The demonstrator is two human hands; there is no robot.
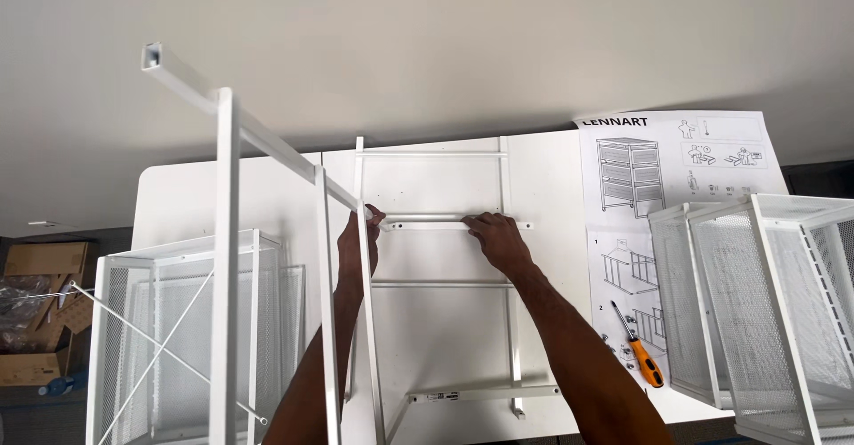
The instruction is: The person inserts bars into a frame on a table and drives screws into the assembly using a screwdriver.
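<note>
left hand [360, 231] fingers pinch rail [454, 225] left end, steadying it | right hand [496, 234] fingers closed over rail right end, pressing it against frame [436, 276] lying mid-desk [267, 196] | screwdriver [642, 351] on instruction sheet [676, 169] right | mesh baskets [765, 303] near edges

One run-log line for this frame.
left hand: grips white rail end | right hand: on rail | screwdriver: idle on table

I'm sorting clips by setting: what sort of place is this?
Probably a room at home or an office, used for flat-pack furniture assembly. A white table holds a white metal frame, a picture instruction sheet and an orange-handled screwdriver; cardboard boxes lie on the floor.
</note>
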